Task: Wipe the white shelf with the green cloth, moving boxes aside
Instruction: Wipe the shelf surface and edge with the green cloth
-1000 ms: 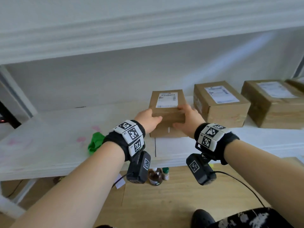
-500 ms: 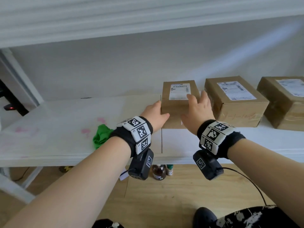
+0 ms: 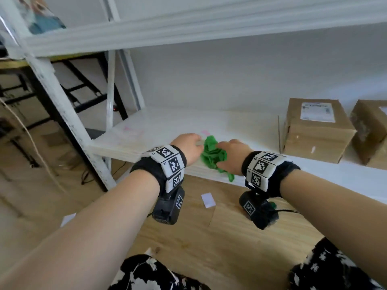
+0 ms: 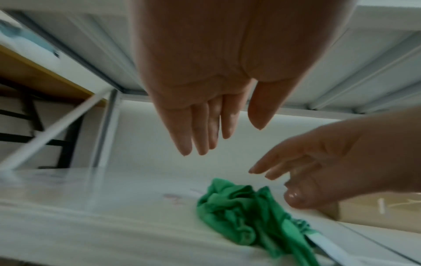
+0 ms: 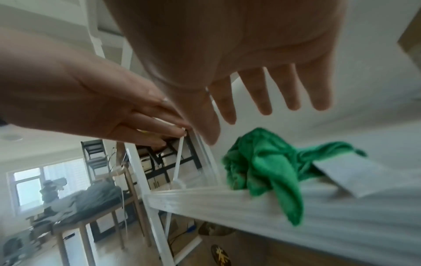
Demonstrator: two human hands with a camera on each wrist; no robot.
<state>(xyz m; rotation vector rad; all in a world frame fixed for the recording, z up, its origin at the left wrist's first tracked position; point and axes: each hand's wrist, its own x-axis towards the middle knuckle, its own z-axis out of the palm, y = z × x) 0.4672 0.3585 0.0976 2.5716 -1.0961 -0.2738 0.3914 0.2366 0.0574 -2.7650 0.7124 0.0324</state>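
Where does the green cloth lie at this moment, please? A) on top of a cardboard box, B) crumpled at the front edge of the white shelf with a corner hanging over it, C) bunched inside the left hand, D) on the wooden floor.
B: the green cloth sits crumpled on the white shelf, one corner drooping over its front edge, with both open hands above it and neither holding it.

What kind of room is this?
Probably a storeroom in a home or office: a white metal shelf holds taped cardboard boxes with shipping labels, and beyond it stand a table and a window.
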